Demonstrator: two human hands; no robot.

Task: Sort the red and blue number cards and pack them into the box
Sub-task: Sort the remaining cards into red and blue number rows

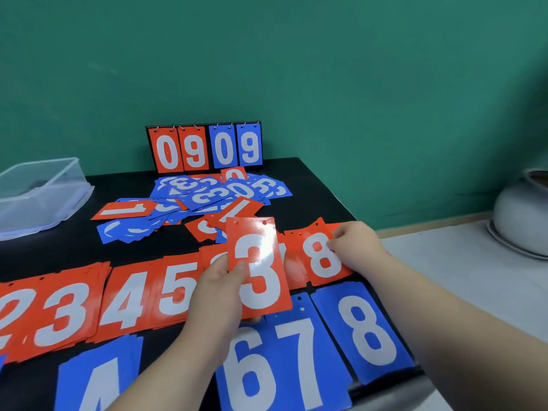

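My left hand (pixel 218 289) holds a red 3 card (pixel 257 266) upright above the sorted rows, thumb on its face. My right hand (pixel 355 247) pinches the right edge of the red 8 card (pixel 321 255) lying on the table. Red stacks 2, 3 (pixel 63 312), 4 (pixel 127 298) and 5 (pixel 175 287) lie in a row at left. Blue stacks 4 (pixel 98 378), 6 (pixel 252 366), 7 (pixel 299 351) and 8 (pixel 366 330) lie in the nearer row. A mixed heap of red and blue cards (pixel 204 197) lies farther back. The clear plastic box (pixel 44 191) stands at far left.
A flip scoreboard (pixel 204 148) reading 09 09 stands against the green wall. The black table (pixel 311 185) ends at right, where a white surface holds a grey pot (pixel 522 215) on a plate.
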